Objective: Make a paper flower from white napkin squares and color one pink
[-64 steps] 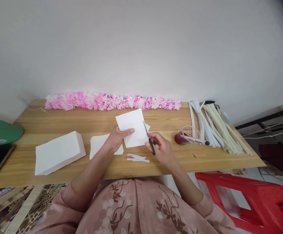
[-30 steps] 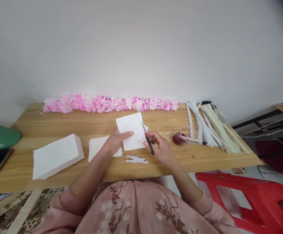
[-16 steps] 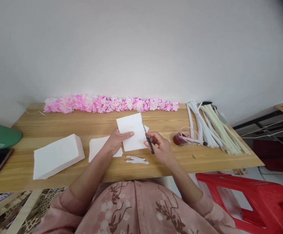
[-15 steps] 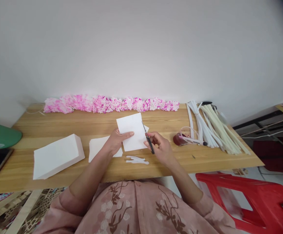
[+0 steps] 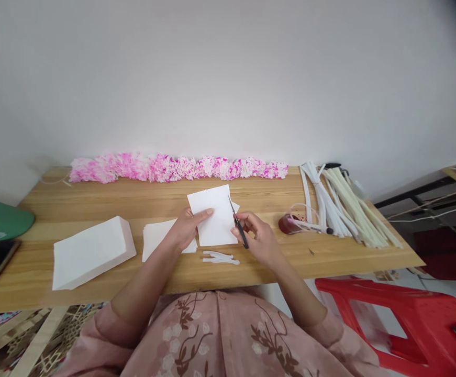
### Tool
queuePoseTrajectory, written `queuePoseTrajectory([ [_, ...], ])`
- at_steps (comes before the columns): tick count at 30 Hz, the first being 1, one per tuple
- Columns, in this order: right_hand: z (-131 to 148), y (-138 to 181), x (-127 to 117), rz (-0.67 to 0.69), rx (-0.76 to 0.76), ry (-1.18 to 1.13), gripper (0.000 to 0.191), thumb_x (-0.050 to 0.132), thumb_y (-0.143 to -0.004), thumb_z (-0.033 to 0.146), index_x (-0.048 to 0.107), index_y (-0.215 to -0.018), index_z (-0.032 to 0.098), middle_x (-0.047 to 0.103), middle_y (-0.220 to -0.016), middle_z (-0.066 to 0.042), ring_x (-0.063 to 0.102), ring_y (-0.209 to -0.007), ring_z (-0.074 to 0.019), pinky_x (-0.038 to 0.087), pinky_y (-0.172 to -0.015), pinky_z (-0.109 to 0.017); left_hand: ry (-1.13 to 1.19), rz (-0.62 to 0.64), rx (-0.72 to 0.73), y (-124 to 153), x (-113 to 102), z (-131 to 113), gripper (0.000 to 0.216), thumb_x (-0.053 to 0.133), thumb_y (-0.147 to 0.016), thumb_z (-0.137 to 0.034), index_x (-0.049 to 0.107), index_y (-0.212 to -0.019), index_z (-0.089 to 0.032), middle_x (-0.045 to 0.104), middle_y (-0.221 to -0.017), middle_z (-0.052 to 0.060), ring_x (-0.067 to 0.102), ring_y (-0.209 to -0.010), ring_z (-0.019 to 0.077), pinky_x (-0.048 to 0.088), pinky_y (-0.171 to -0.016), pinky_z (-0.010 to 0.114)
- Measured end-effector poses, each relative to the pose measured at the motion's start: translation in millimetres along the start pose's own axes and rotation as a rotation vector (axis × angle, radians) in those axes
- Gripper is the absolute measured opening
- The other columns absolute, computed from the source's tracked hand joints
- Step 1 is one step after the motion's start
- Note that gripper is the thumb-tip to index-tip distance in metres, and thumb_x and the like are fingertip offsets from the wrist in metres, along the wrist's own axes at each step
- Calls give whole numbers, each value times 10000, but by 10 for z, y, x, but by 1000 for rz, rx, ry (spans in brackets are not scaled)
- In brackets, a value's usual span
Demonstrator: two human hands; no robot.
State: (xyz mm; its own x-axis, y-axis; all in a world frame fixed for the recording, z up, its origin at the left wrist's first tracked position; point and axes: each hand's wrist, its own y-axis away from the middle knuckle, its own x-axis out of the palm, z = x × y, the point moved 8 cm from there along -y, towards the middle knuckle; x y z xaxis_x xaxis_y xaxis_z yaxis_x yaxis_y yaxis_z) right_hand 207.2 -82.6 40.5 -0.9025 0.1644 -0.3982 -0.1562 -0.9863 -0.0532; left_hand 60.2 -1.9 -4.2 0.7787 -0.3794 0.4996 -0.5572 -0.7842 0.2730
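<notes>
My left hand [image 5: 186, 230] grips a white folded sheet of paper [image 5: 212, 212] by its left edge and holds it above the wooden table [image 5: 94, 204]. My right hand [image 5: 257, 238] is closed round small black-handled scissors [image 5: 238, 226], whose blades lie along the sheet's right edge. Thin white paper trimmings [image 5: 220, 257] lie on the table just below the sheet. A small pile of white sheets [image 5: 157, 236] lies under my left wrist.
A thick stack of white paper [image 5: 90, 251] lies at the left. A pink-and-white paper garland [image 5: 176, 167] runs along the wall. A bundle of white sticks [image 5: 345, 204] and a dark red dish [image 5: 288, 224] lie at the right. A red plastic stool [image 5: 400, 319] stands right of the table.
The scissors have worked a little along the sheet's right edge, and the sheet has tilted slightly. Both hands stay in nearly the same place.
</notes>
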Motion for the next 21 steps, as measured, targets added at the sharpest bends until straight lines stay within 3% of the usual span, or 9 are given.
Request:
queuePoseTrajectory([
  [16,-13,22,-30,-50,-8,3,248,661,-829,404,626,-970,202,484,-640,51,450,-583,-111,373,-564,-245,6,-20,14,-3,-12,-15,414,863,-663,-371,759,-984,-131,774,-1026,125,737,-860,261,580,-809,369],
  [21,11,15,-7,-9,-1,-1,241,665,-819,380,606,-981,211,535,-679,41,493,-625,-117,395,-583,-240,19,-17,5,8,4,-17,424,871,-650,-369,754,-975,-123,779,-990,124,739,-832,247,581,-804,355],
])
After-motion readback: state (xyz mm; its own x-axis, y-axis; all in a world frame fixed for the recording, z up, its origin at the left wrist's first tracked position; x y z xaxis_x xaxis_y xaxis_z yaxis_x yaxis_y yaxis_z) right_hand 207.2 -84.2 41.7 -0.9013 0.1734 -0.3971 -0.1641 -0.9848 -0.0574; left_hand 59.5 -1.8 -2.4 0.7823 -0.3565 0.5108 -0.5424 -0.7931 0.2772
